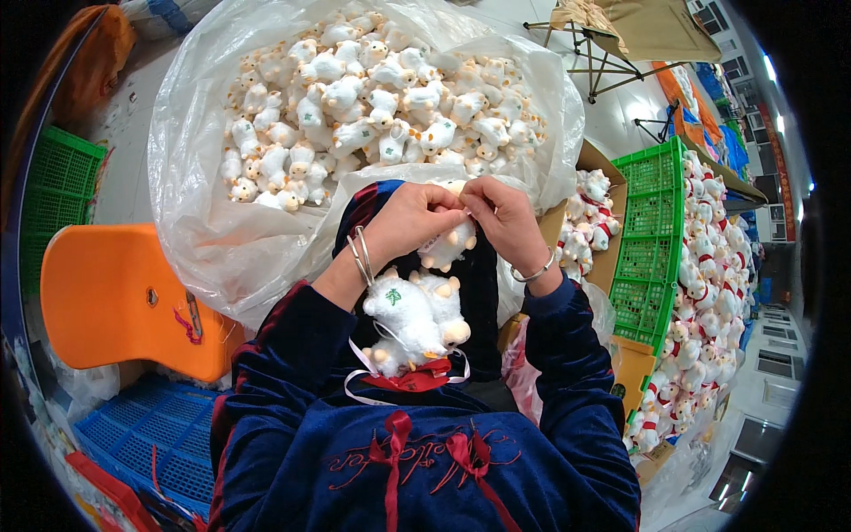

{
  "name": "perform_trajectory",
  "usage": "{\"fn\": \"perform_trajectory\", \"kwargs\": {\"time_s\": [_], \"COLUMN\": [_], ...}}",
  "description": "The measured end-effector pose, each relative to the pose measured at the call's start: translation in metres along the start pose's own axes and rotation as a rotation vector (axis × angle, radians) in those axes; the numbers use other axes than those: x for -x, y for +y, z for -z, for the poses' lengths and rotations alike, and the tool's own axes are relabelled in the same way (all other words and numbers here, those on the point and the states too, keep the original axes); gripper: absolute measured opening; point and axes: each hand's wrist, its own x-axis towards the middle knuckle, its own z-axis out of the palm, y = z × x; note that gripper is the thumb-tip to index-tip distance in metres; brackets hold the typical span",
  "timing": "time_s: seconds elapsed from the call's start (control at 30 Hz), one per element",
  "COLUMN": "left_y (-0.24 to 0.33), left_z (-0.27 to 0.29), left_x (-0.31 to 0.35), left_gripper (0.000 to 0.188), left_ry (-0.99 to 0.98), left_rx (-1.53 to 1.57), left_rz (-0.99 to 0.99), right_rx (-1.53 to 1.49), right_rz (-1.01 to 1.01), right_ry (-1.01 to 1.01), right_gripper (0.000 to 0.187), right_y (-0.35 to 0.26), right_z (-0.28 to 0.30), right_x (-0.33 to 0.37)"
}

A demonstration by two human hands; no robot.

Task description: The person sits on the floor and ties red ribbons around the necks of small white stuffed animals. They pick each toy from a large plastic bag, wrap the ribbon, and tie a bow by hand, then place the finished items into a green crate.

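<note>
Pale floor (124,191) is running beneath a crowded work area, where a clear plastic bag (191,133) is holding a heap of white toys (355,97) at 12 o'clock from the centre of the view. An orange chair (106,284) is standing at 9 o'clock and a blue basket (155,430) is lying at 8, while a cardboard box (551,222) and a green crate (651,239) are sitting side by side at 3, toys with red bands showing in the box and beyond the crate. Just off centre towards 1 o'clock, a small plush toy (446,248) is hanging under the fingers, above the lap. Its left hand (412,217) and right hand (507,213) are both pinching narrowly near its neck, fingertips nearly meeting; whatever is lying between them is too small to tell. Lower, at 6 o'clock, other toys (403,306) are resting on the lap beside a red cloth piece (421,379). Judging by the grip, the person is probably fastening or adjusting something fine, and the next move is likely calling for one hand steadying while the other is drawing it snug.
</note>
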Motion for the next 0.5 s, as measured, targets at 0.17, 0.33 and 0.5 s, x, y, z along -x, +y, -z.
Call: {"fn": "perform_trajectory", "kwargs": {"time_s": [0.17, 0.33, 0.5], "left_y": [-0.007, -0.004, -0.010], "left_z": [0.001, 0.005, 0.008], "left_x": [-0.004, -0.007, -0.009], "left_gripper": [0.020, 0.021, 0.022], "left_ry": [-0.031, -0.082, -0.143], "left_rx": [0.058, 0.080, 0.157], "left_rz": [0.028, 0.058, 0.065], "right_rx": [-0.269, -0.173, -0.084], "right_rz": [-0.142, -0.116, -0.065], "right_ry": [-0.077, -0.208, -0.213], "right_gripper": [0.008, 0.004, 0.005], "right_y": [0.009, 0.008, 0.000], "right_z": [0.001, 0.018, 0.019], "right_x": [0.001, 0.002, 0.000]}}
